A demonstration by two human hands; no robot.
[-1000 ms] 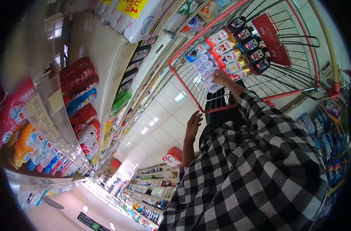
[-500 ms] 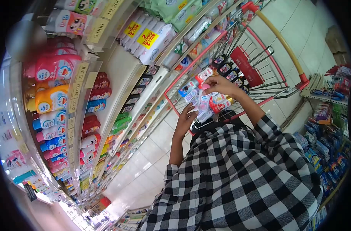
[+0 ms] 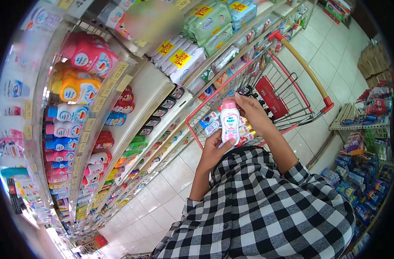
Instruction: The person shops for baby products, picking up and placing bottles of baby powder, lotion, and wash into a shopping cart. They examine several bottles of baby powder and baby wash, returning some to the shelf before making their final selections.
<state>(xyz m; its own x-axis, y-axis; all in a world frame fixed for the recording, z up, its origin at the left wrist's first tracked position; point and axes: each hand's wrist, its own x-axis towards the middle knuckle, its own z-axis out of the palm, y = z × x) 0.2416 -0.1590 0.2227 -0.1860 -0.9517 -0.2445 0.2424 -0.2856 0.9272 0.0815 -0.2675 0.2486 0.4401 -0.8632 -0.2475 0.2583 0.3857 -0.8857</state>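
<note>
- Head view: I see a white-and-pink bottle [image 3: 230, 124] above the cart [image 3: 272, 96]. Its lower end is partly hidden by the left hand [image 3: 213, 152], curled around it.
- The right hand [image 3: 251, 111] is half closed, fingertips at the pink cap [image 3: 228, 103]; I cannot tell whether it grips.
- A blur [image 3: 160, 19] obscures upper shelf goods.
- In the cart: partly covered packages [image 3: 213, 126].
- Around: pale tiled floor [image 3: 330, 60], stocked shelves [image 3: 153, 80].

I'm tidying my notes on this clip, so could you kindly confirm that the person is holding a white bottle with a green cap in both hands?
Not quite: the cap is pink, not green, as the head view shows. The person is indeed holding a white bottle in both hands, the left hand at its base and the right hand by the cap.
</note>
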